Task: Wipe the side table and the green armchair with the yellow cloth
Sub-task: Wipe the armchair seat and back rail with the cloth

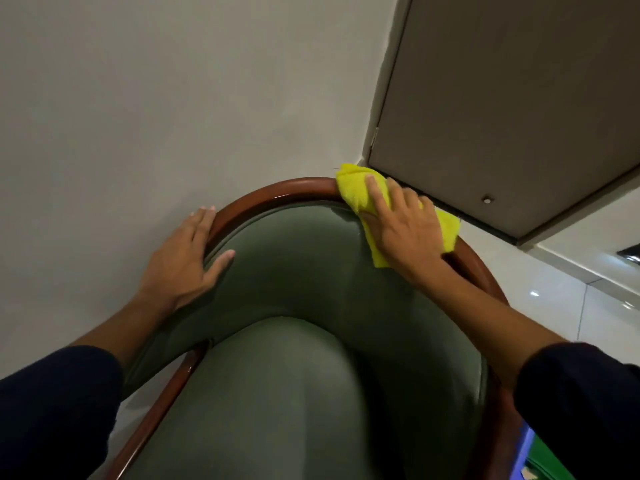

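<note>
The green armchair (pixel 304 271) fills the lower middle of the head view, its padded back curved under a brown wooden rim (pixel 277 192). My right hand (pixel 401 226) presses the yellow cloth (pixel 356 188) flat onto the rim's upper right part, fingers spread over it. My left hand (pixel 187 258) rests open on the rim's left side, thumb on the green padding, holding nothing. The side table is out of view.
A pale wall (pixel 173 98) stands right behind the chair. A grey door (pixel 519 116) with a dark gap under it is at the upper right. Glossy white floor tiles (pixel 571 306) lie to the right. Something green and blue (pixel 540 459) shows at the bottom right corner.
</note>
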### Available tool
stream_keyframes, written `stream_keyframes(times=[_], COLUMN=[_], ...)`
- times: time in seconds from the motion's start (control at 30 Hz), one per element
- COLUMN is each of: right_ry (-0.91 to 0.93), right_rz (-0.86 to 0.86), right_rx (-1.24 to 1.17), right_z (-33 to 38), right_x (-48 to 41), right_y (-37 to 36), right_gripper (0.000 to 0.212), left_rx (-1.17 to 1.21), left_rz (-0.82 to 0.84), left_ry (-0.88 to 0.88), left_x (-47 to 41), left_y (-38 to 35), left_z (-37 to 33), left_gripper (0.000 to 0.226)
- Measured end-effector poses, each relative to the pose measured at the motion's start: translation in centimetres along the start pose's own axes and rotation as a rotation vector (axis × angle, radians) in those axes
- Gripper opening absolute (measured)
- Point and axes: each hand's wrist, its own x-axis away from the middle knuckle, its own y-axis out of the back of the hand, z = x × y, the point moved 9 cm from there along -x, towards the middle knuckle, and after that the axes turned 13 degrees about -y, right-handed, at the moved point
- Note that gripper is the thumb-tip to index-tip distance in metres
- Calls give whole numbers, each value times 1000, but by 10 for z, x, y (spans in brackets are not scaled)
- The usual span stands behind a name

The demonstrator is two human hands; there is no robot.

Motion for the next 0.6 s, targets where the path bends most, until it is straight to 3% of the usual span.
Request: stream_keyframes(times=[0.1, 0.23, 0.37, 0.47, 0.6], right_ry=[150, 483, 650, 519, 114], right_rz=[-103, -172, -149, -84, 19], right_rx=[-38, -86, -41, -46, -243], right_z=[68, 180, 183, 111, -5], right_x=[-16, 2, 21, 29, 77], right_y=[2, -9, -26, -30, -18], right_gripper=[51, 57, 57, 55, 61], left_rx=[16, 26, 39, 12, -22], left_rz=[-8, -96, -121, -57, 3], left_ry=[-40, 9, 29, 30, 32], left_x=[-3, 3, 5, 4, 1], left_y=[1, 6, 2, -9, -11], left_z=[-8, 2, 11, 17, 15], left_gripper=[92, 93, 95, 100, 104])
